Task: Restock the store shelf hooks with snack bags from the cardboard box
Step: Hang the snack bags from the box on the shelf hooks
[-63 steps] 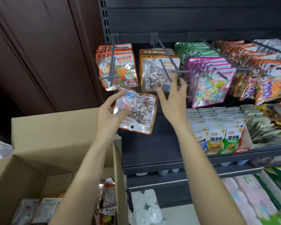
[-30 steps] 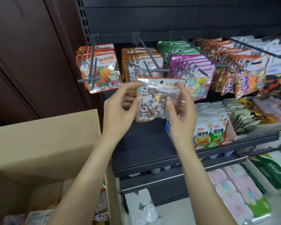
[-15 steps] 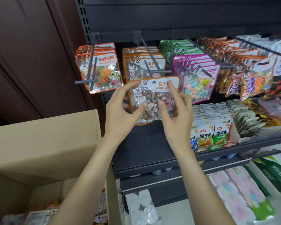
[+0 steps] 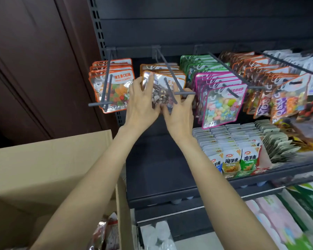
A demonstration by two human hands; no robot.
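An orange-rimmed clear bag of stone candy (image 4: pixel 162 91) hangs at the front of the second hook (image 4: pixel 172 83) from the left, with the grey prong through its top. My left hand (image 4: pixel 141 103) holds the bag's left edge, fingers reaching up along it. My right hand (image 4: pixel 179 114) touches its lower right part, fingers spread below the hook's crossbar. More of the same bags hang behind it. The open cardboard box (image 4: pixel 49 166) stands at lower left, with a few bags (image 4: pixel 105 233) showing inside.
Orange gummy vitamin bags (image 4: pixel 116 87) hang on the leftmost hook; pink-rimmed candy bags (image 4: pixel 220 103) and further packets hang to the right. Below is a dark shelf (image 4: pixel 161 168) with rows of small snack packs (image 4: pixel 231 159). A brown wall panel is at left.
Both hands raised the stone candy bag from below the hooks up onto the second hook and pushed it back along the prong. The view tilted slightly.
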